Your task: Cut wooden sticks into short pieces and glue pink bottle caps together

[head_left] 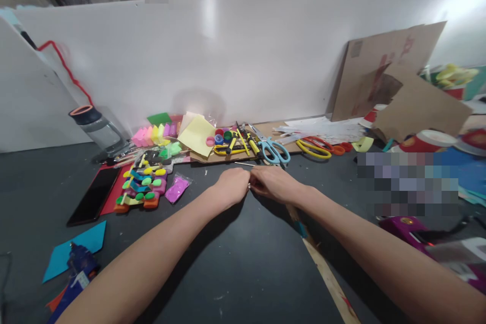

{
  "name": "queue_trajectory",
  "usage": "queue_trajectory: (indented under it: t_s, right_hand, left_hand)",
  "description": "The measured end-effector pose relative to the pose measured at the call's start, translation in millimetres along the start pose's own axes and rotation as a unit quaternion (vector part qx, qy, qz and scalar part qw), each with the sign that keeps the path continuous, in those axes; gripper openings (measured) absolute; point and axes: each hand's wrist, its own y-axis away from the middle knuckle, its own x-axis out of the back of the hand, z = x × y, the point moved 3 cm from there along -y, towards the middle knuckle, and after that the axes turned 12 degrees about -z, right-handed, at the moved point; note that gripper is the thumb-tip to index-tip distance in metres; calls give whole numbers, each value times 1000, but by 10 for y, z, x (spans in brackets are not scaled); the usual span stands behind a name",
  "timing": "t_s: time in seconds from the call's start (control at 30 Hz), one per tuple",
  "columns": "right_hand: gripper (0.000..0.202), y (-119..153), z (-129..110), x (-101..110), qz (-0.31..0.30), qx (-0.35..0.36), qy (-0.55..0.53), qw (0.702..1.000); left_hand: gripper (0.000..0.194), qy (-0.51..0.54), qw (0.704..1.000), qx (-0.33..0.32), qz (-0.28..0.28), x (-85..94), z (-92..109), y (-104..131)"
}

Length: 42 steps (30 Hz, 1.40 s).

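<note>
My left hand (234,184) is closed at the middle of the dark table, its knuckles toward the far side. Right beside it, my right hand (272,184) is closed too, and the two meet at the fingertips. A tiny pale bit shows between them, too small to name. Just beyond the hands lie blue-handled scissors (280,152) and a thin light stick. A wooden strip (326,273) runs from under my right wrist toward the near edge.
Small colourful clay-like models (144,182), a phone (94,196) and a bottle (99,129) stand left. A glue gun (81,260) lies on blue paper (94,235). Cardboard (379,71), paper cups (429,140) and a purple device (404,228) are right. A white partition (266,61) rises behind.
</note>
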Motion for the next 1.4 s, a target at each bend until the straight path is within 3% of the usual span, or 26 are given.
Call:
queue_trajectory:
  t_s: [0.27, 0.57, 0.97, 1.1, 1.23, 1.4]
  right_hand:
    - [13, 126, -153, -55, 18, 9, -4, 1000]
    - [11, 222, -402, 67, -9, 37, -64, 997]
    - [18, 324, -489, -124, -28, -25, -78, 996]
    - [22, 323, -509, -61, 6, 3, -145, 989]
    - [15, 320, -549, -41, 74, 49, -255, 963]
    - [18, 298, -705, -163, 119, 104, -334, 929]
  left_hand:
    - [23, 14, 999, -26, 13, -160, 6, 162]
    - [16, 80, 992, -60, 74, -356, -65, 503]
    - [15, 167, 974, -58, 140, -511, -37, 566]
    - [15, 215, 961, -86, 152, -503, -48, 604]
    - [20, 289, 935, -73, 193, -505, -107, 719]
    - [21, 355, 906, -63, 223, -670, -145, 909]
